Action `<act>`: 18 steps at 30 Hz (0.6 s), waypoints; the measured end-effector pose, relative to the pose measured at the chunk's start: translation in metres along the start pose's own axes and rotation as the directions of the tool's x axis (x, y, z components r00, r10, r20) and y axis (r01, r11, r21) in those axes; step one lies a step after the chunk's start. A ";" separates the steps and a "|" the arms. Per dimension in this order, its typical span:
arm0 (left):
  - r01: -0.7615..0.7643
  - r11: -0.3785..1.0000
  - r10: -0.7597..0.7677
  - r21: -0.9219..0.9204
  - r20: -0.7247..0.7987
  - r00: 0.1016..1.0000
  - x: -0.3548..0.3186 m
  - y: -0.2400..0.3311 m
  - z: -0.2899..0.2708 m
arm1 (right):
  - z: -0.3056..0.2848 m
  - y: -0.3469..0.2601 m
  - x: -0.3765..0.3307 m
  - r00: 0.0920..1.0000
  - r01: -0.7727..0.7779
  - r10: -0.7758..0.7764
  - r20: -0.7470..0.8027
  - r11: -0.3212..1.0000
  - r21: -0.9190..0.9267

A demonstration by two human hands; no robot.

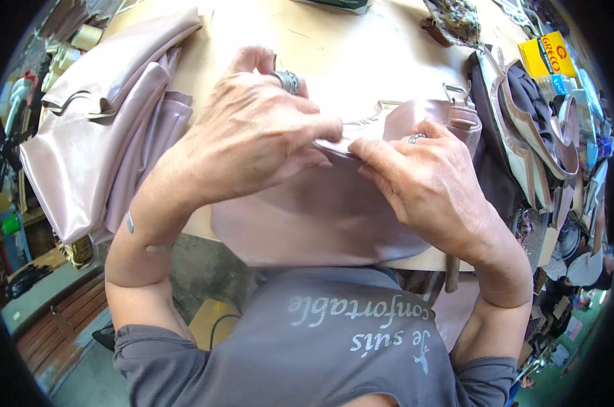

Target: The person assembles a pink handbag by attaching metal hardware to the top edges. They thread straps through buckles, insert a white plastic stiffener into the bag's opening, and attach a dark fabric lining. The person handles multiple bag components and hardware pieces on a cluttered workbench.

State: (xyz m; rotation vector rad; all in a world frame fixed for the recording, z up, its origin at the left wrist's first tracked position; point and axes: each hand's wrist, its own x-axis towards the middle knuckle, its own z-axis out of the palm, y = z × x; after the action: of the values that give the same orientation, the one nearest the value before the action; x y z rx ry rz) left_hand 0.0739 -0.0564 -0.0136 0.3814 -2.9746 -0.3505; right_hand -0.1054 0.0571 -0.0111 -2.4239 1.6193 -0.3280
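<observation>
A shiny pink leather bag (320, 224) lies at the table's near edge, its body hanging toward me. My left hand (259, 125) pinches the bag's upper edge between thumb and forefinger. Close beside it, my right hand (432, 180) grips the same edge, fingertips nearly meeting the left ones. A pale strip shows along the edge there. Behind my right hand a broad pink strap (415, 115) curves up to a metal ring (455, 93). Whether anything small sits between my fingertips is hidden.
Folded pink leather (96, 142) is piled at the left of the pale table (286, 34). Dark pieces with beige edging (524, 129) lie at the right, below a yellow box (547, 54). A wooden handle (452, 273) sticks out below the near edge.
</observation>
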 end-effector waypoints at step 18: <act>-0.097 0.991 0.090 0.094 0.074 0.993 0.000 -0.024 -0.010 | 0.011 0.005 -0.003 0.988 0.083 -0.110 -0.112 0.972 -0.221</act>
State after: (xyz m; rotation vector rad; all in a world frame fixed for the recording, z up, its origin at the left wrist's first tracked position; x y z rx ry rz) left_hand 0.0809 -0.0816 -0.0097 0.2421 -3.0730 -0.2142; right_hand -0.1078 0.0586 -0.0234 -2.7006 1.6693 -0.3400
